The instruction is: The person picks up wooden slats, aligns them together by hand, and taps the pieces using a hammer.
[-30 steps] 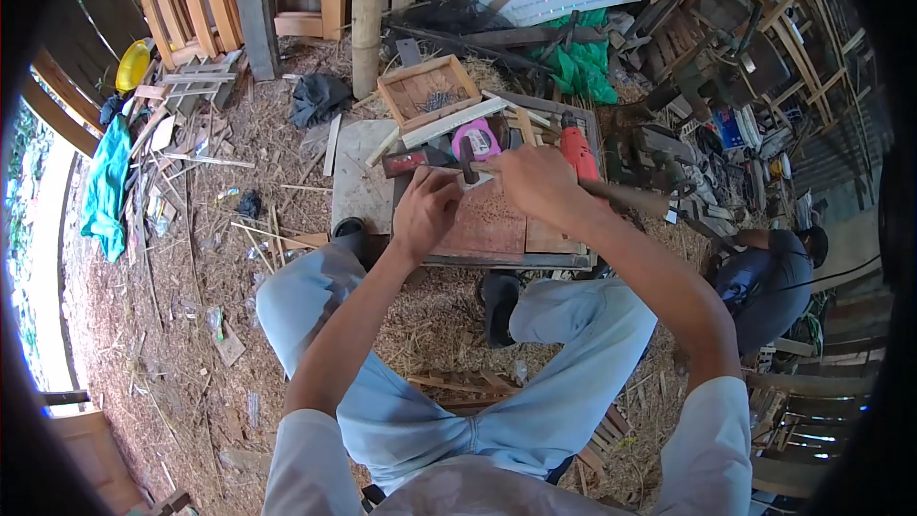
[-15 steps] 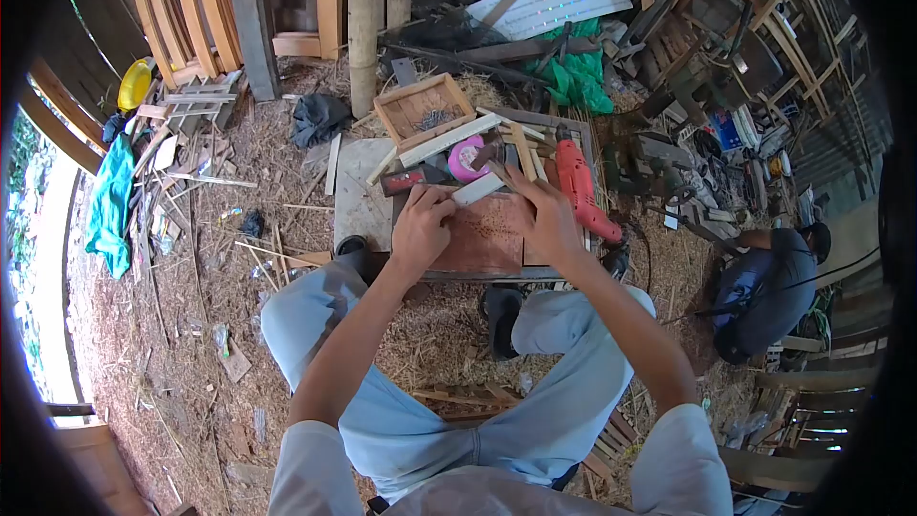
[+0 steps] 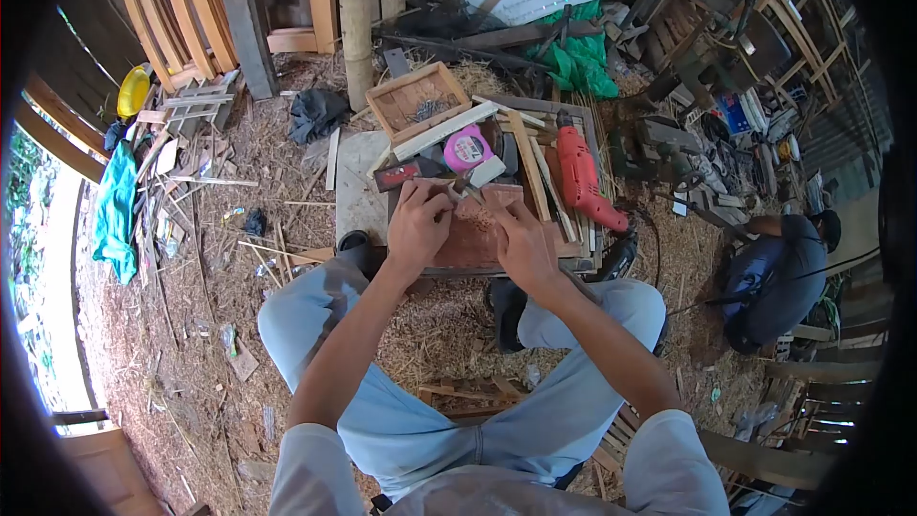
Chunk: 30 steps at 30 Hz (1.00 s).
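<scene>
My left hand (image 3: 418, 225) is closed, its fingertips pinched at the near end of a pale wooden strip (image 3: 487, 170). Whether something small, such as a nail, is also between those fingers is hidden. In my right hand (image 3: 525, 239) is what looks like a hammer (image 3: 462, 183), its dark metal head over the strip, close to my left fingertips. Under both hands lies a reddish-brown board (image 3: 473, 244) on a low bench. Just beyond the strip sits a pink tape measure (image 3: 467, 148). A dark block with a red face (image 3: 396, 175) lies beside my left hand.
A red power drill (image 3: 585, 172) lies at the bench's right side, by thin wooden sticks (image 3: 527, 158). At the back is a wooden tray (image 3: 417, 103) with nails. Another person (image 3: 778, 272) crouches at the right. Shavings and scraps cover the floor.
My right hand has moved left and down, bringing the hammer head from near the tape measure down to the strip by my left fingertips. My left hand stays nearly in place.
</scene>
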{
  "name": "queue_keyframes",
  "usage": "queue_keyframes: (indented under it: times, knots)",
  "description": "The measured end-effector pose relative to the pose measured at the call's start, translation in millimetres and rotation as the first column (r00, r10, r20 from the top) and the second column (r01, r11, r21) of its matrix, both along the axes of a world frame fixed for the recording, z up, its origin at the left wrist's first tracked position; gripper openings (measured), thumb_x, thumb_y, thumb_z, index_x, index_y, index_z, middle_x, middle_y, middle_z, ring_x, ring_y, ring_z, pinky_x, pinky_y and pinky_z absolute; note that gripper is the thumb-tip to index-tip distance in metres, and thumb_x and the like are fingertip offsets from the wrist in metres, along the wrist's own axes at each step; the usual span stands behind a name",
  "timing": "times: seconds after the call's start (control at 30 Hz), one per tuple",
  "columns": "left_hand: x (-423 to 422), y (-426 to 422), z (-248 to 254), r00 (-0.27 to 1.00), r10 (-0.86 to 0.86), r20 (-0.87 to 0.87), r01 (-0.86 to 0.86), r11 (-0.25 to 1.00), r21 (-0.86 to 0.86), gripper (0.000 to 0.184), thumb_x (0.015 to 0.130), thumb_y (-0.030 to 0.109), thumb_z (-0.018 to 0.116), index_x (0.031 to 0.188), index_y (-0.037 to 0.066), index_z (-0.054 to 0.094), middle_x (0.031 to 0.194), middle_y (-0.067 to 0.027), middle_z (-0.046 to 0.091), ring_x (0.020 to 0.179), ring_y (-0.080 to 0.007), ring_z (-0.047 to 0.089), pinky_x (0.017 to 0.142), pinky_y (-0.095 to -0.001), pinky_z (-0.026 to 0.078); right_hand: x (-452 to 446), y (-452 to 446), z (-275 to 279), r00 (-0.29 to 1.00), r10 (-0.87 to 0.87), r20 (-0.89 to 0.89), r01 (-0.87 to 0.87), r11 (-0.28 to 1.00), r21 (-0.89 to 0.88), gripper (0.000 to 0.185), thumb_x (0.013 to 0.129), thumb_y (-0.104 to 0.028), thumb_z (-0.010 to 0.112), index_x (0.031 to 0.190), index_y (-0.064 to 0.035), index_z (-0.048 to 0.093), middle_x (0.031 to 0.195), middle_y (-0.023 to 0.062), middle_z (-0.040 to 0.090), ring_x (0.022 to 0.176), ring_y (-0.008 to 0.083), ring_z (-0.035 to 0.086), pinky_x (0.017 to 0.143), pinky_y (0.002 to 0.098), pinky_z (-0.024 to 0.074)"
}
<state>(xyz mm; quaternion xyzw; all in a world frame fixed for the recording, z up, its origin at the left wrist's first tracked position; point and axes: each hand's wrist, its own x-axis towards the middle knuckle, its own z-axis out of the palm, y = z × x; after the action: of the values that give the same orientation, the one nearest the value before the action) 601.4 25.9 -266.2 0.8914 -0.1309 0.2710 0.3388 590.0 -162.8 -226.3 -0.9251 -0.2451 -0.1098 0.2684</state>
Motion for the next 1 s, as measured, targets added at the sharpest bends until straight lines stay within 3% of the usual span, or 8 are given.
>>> queue_keyframes:
  times: [0.23, 0.33, 0.4, 0.43, 0.5, 0.73, 0.9, 1.0]
  knots:
    - [2.5, 0.0, 2.8, 0.999, 0.026, -0.025, -0.026, 0.999, -0.023, 0.01, 0.067, 0.0, 0.066, 0.075, 0.004, 0.062, 0.093, -0.0096, 0.063, 0.088, -0.0285, 0.056, 0.079, -0.0369, 0.048, 9.1, 0.8, 2.8, 0.997, -0.009, -0.073, 0.018, 0.991, 0.133, 0.05, 0.083, -0.008, 0.059, 0.132, -0.0104, 0.049, 0.085, 0.0185, 0.059, 0.071, 0.0378, 0.061, 0.063, 0.0443, 0.0492]
    - [1.5, -7.0, 15.7, 0.991, 0.003, -0.135, -0.021, 0.992, -0.128, 0.017, 0.07, 0.0, 0.067, 0.086, 0.003, 0.063, 0.093, -0.0125, 0.063, 0.082, -0.0287, 0.06, 0.075, -0.0367, 0.048, 26.0, 5.9, 2.4, 0.971, -0.142, -0.192, 0.204, 0.909, 0.363, 0.036, 0.085, -0.017, 0.063, 0.117, -0.0029, 0.059, 0.082, 0.0165, 0.065, 0.071, 0.0313, 0.064, 0.065, 0.0383, 0.0495]
    - [-0.6, -12.9, 24.2, 0.975, -0.022, -0.223, -0.027, 0.976, -0.217, 0.021, 0.074, 0.001, 0.068, 0.094, 0.003, 0.065, 0.092, -0.0127, 0.064, 0.08, -0.027, 0.062, 0.073, -0.0356, 0.049, 36.6, 5.3, 5.7, 0.8, -0.039, -0.599, 0.355, 0.835, 0.421, 0.031, 0.086, -0.026, 0.066, 0.1, 0.0015, 0.065, 0.081, 0.013, 0.068, 0.072, 0.0216, 0.065, 0.066, 0.0331, 0.0482]
    - [-0.9, -14.6, 26.4, 0.956, -0.066, -0.285, -0.036, 0.94, -0.34, 0.024, 0.076, 0.004, 0.068, 0.1, 0.004, 0.065, 0.094, -0.0125, 0.064, 0.084, -0.0267, 0.063, 0.074, -0.0347, 0.05, 40.7, 5.0, -10.0, 0.795, 0.065, -0.603, 0.379, 0.723, 0.578, 0.029, 0.084, -0.026, 0.069, 0.091, 0.0018, 0.066, 0.081, 0.008, 0.067, 0.071, 0.0146, 0.061, 0.066, 0.0301, 0.0469]
    - [-2.2, -14.9, 28.4, 0.909, -0.182, -0.375, -0.067, 0.823, -0.563, 0.03, 0.081, 0.006, 0.068, 0.111, 0.005, 0.065, 0.1, -0.0119, 0.066, 0.089, -0.0206, 0.064, 0.075, -0.0313, 0.051, 35.8, 7.1, 4.5, 0.793, 0.096, -0.602, 0.38, 0.694, 0.611, 0.028, 0.084, -0.025, 0.07, 0.091, 0.002, 0.066, 0.08, 0.0072, 0.067, 0.072, 0.0141, 0.06, 0.067, 0.0299, 0.0468]
    - [-10.4, -17.9, 38.0, 0.935, -0.239, -0.263, 0.087, 0.872, -0.482, 0.026, 0.087, 0.0, 0.062, 0.113, -0.003, 0.061, 0.109, -0.0107, 0.063, 0.096, -0.0137, 0.062, 0.081, -0.0268, 0.05, 28.0, 15.0, 5.6, 0.871, 0.054, -0.488, 0.334, 0.663, 0.67, 0.026, 0.08, -0.016, 0.072, 0.096, 0.0017, 0.062, 0.081, 0.0063, 0.065, 0.072, 0.0136, 0.059, 0.07, 0.0292, 0.0471]
    - [-15.9, -28.4, 43.5, 0.942, -0.202, -0.268, 0.05, 0.874, -0.483, 0.026, 0.088, -0.002, 0.059, 0.114, -0.002, 0.061, 0.108, -0.0129, 0.063, 0.092, -0.0165, 0.063, 0.08, -0.0279, 0.05, 31.8, 10.1, 13.9, 0.874, 0.133, -0.467, 0.28, 0.649, 0.708, 0.028, 0.077, -0.015, 0.075, 0.096, 0.0007, 0.063, 0.082, 0.0062, 0.066, 0.074, 0.0147, 0.061, 0.07, 0.0314, 0.0476]
    - [-16.8, -32.9, 50.4, 0.959, -0.178, -0.221, 0.059, 0.886, -0.46, 0.03, 0.085, -0.002, 0.06, 0.115, 0.001, 0.061, 0.101, -0.0155, 0.064, 0.087, -0.0225, 0.064, 0.075, -0.0326, 0.051, 33.7, 3.9, 27.7, 0.835, 0.085, -0.543, 0.295, 0.764, 0.574, 0.025, 0.077, -0.013, 0.074, 0.095, 0.0004, 0.064, 0.082, 0.0063, 0.067, 0.075, 0.014, 0.061, 0.069, 0.0309, 0.0475]
